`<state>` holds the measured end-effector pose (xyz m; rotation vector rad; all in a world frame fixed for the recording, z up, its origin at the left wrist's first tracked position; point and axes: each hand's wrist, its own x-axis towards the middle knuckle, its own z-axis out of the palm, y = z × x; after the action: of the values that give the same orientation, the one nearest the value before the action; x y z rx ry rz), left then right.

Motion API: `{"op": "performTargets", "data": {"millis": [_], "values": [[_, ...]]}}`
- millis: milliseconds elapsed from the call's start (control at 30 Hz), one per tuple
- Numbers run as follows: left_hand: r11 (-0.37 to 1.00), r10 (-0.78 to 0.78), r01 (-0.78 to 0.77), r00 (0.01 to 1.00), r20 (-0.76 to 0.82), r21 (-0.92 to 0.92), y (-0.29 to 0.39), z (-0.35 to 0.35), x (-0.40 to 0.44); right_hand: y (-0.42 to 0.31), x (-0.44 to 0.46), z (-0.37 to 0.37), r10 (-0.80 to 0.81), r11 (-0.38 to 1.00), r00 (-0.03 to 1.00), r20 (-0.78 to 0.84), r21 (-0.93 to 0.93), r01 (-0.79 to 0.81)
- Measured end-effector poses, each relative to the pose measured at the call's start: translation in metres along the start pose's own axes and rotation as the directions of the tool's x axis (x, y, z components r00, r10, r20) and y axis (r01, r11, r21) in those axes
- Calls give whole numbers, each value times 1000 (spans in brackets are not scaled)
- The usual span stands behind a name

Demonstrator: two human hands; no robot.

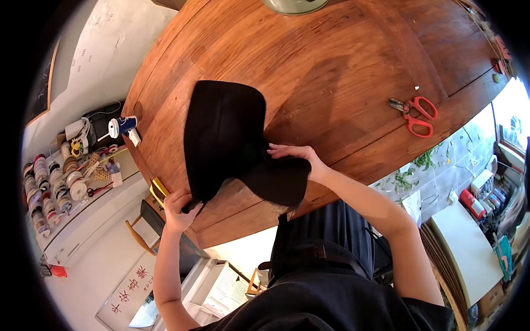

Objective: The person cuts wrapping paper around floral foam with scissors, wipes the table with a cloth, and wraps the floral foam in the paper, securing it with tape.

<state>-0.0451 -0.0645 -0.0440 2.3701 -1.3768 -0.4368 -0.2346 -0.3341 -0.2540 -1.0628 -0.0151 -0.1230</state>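
Observation:
A soft black hat (226,132), with what looks like a wide, wavy brim, is held over the near side of the wooden table (331,94). My left hand (179,208) pinches the brim's edge at its left corner, where a thin dark strip hangs down. On the other side, my right hand (301,158) grips the brim, fingers stretched along the top of it. Its thumb is hidden by the fabric. Dark folds conceal the inside of the hat.
Red-handled shears (417,115) lie on the table to the right, blades pointing left. A blue-and-white cup (122,126) stands by the left edge. Ribbon spools (77,185) crowd a counter beyond. Cut leaves (406,179) litter the floor at right. A grey-green container (295,5) sits at the far side.

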Motion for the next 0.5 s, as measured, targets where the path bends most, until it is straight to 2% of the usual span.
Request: {"op": "performTargets", "data": {"millis": [100, 233, 267, 333, 367, 467, 500], "values": [[1000, -4, 4, 1000, 7, -6, -3, 0, -1, -15, 7, -4, 14, 995, 998, 54, -96, -9], [999, -39, 41, 997, 65, -31, -14, 0, -5, -10, 30, -11, -14, 999, 993, 117, -37, 19], [999, -37, 39, 996, 77, -29, -14, -1, -6, -9, 34, -11, 103, 991, 990, 91, 77, -110], [999, -37, 35, 996, 87, 24, -7, -5, -3, -4, 42, -14, 338, 887, 937, 85, 304, -347], [998, -38, 34, 995, 92, 48, -5, -6, -2, 6, 43, -20, 278, 905, 953, 120, 299, -301], [997, -81, 82, 990, 113, -6, -12, -5, -7, 6, 57, -8, 360, 873, 924, -130, 396, -284], [996, -83, 83, 990, 118, 4, -13, -5, -6, 4, 63, -6, 384, 861, 917, -107, 400, -314]]}}
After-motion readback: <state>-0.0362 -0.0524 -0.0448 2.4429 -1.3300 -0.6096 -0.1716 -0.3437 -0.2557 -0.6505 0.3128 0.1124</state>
